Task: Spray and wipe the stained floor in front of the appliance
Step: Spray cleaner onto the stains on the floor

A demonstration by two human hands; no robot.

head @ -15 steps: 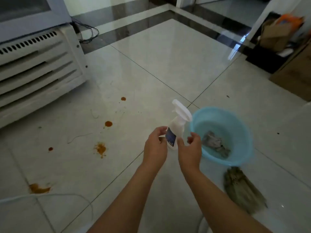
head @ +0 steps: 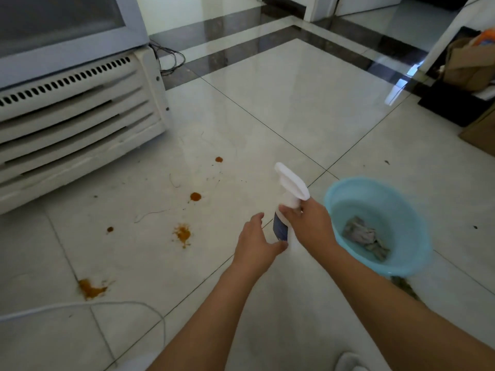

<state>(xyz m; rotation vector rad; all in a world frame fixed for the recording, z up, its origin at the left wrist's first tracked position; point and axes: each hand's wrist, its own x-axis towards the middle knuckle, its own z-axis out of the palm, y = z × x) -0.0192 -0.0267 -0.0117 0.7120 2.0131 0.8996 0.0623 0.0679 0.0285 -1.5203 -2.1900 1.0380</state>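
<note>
A white spray bottle (head: 290, 188) with a dark blue label is held up over the pale tiled floor. My right hand (head: 310, 223) grips its neck just under the trigger head. My left hand (head: 257, 242) is beside the bottle's base, fingers spread, thumb touching the bottom. Several orange-brown stains lie on the tiles to the left: a round drop (head: 195, 196), a splattered patch (head: 182, 234), a smear (head: 89, 289) and a small far spot (head: 218, 159). The white appliance (head: 80, 124) with louvred vents stands at upper left.
A light blue plastic basin (head: 348, 194) holding a grey rag (head: 364, 235) sits to the right of my hands. A white cable (head: 80, 305) loops across the floor at lower left. Dark cords (head: 171, 57) lie behind the appliance. Cardboard boxes (head: 468, 65) stand at far right.
My right hand has slid up to the bottle's neck, and my left hand has loosened and dropped to the base. The view has shifted, so the stains sit more central.
</note>
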